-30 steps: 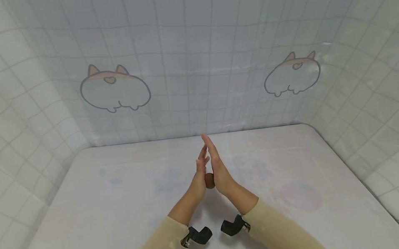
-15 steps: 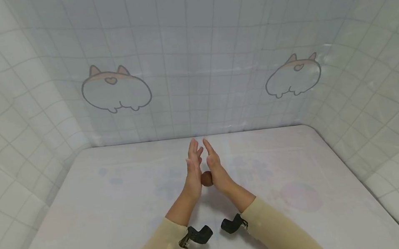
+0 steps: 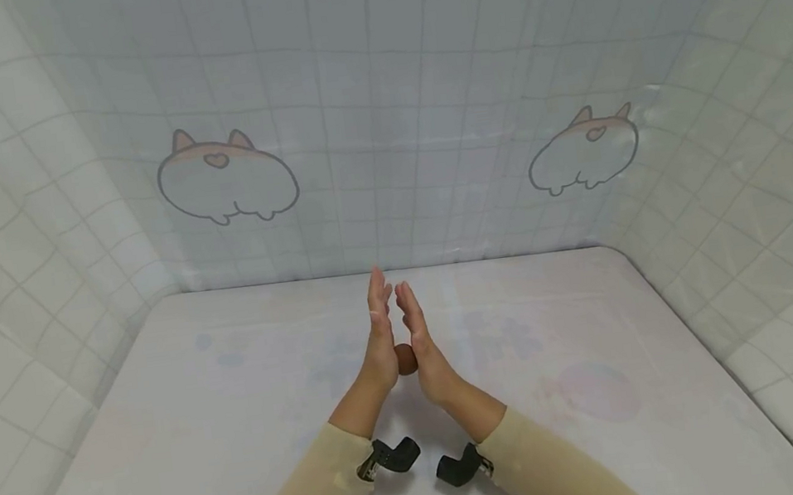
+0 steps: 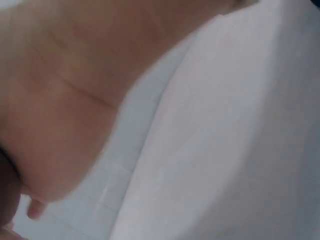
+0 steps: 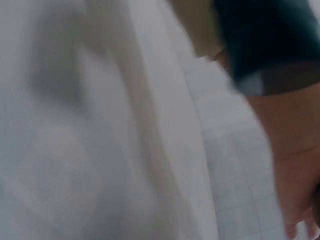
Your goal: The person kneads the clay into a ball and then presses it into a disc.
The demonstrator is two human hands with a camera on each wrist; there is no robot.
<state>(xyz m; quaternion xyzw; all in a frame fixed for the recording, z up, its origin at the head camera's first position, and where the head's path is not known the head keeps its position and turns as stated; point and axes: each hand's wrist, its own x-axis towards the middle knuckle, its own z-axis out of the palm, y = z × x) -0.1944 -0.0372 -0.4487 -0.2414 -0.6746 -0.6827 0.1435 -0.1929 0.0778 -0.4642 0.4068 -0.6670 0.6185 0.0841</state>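
A small brown ball (image 3: pixel 406 359) sits between my two palms in the head view, touched on both sides near the heels of the hands. My left hand (image 3: pixel 380 329) presses it from the left, fingers straight and pointing away from me. From the right, my right hand (image 3: pixel 427 352) presses it, its fingers also extended, with fingertips a little nearer to me than the left ones. Both hands are raised off the table. At the edge of the left wrist view, part of the ball (image 4: pixel 7 197) shows beside the palm. What the ball is made of I cannot tell.
Beneath the hands is a pale table (image 3: pixel 222 404) with faint coloured patches. A grid-patterned sheet wall (image 3: pixel 394 114) with animal drawings rises behind it, and similar walls flank both sides. Black camera mounts (image 3: pixel 396 455) stick out from both cream sleeves (image 3: pixel 556 461).
The palms slide against each other: the left hand has gone forward and the right hand back. Between them, the ball has shifted slightly left.
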